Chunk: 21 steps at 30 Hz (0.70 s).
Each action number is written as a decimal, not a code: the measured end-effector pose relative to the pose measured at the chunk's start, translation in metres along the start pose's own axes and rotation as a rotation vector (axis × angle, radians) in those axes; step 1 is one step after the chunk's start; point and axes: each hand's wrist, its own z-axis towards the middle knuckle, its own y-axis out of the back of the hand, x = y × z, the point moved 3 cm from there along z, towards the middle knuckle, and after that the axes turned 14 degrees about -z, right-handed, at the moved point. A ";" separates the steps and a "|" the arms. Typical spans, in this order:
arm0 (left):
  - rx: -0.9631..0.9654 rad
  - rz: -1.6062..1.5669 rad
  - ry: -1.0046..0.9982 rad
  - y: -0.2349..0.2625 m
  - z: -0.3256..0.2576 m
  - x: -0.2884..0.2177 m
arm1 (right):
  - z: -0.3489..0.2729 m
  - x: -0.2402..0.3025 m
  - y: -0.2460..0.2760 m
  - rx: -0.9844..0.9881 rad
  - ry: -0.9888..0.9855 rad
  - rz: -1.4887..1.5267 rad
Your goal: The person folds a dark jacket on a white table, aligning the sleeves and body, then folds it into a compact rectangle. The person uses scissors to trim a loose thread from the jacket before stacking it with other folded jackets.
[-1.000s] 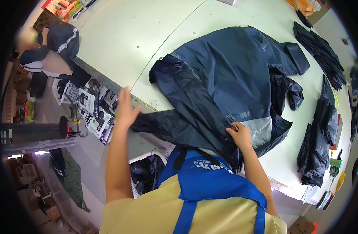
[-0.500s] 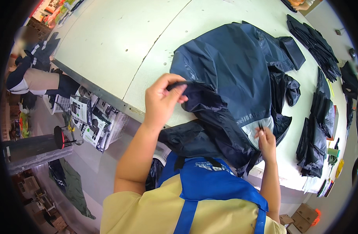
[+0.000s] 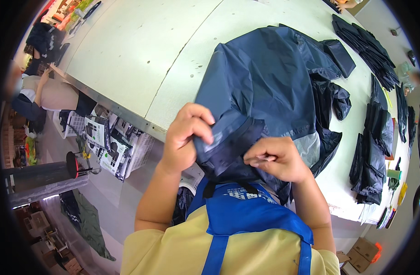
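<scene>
A dark navy, shiny waterproof jacket [image 3: 274, 78] lies spread on the pale table in front of me. My left hand [image 3: 186, 136] is closed on a folded edge of it, raised near the table's front edge. Close by on the right, my right hand [image 3: 283, 158] is pinched beside the dark inner cloth. A small greyish thing shows between its fingers, too small to name. Near my right wrist lies a translucent pale panel [image 3: 307, 147] of the jacket. Crumpled black cloth [image 3: 340, 101] sticks out on the jacket's right side.
Folded dark garments [image 3: 363, 50] and a black bundle [image 3: 370, 151] lie along the table's right side. A green thread spool [image 3: 394, 174] stands beyond. Below the left edge, a white basket [image 3: 139, 153] holds packaged goods. Another person [image 3: 54, 91] stands at the far left.
My right hand has moved left and up, close to my left hand. My left hand now holds a broader fold, and the jacket's near edge has been lifted and turned.
</scene>
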 end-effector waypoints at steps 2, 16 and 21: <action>0.064 -0.035 0.011 0.025 -0.014 -0.002 | -0.016 -0.024 0.000 -0.186 -0.148 0.149; 0.626 -0.536 0.971 0.111 -0.084 0.020 | -0.215 -0.199 -0.009 -0.163 -0.791 -0.825; 0.711 0.094 1.271 0.100 -0.096 0.088 | -0.238 -0.198 0.002 -0.192 -0.842 -0.792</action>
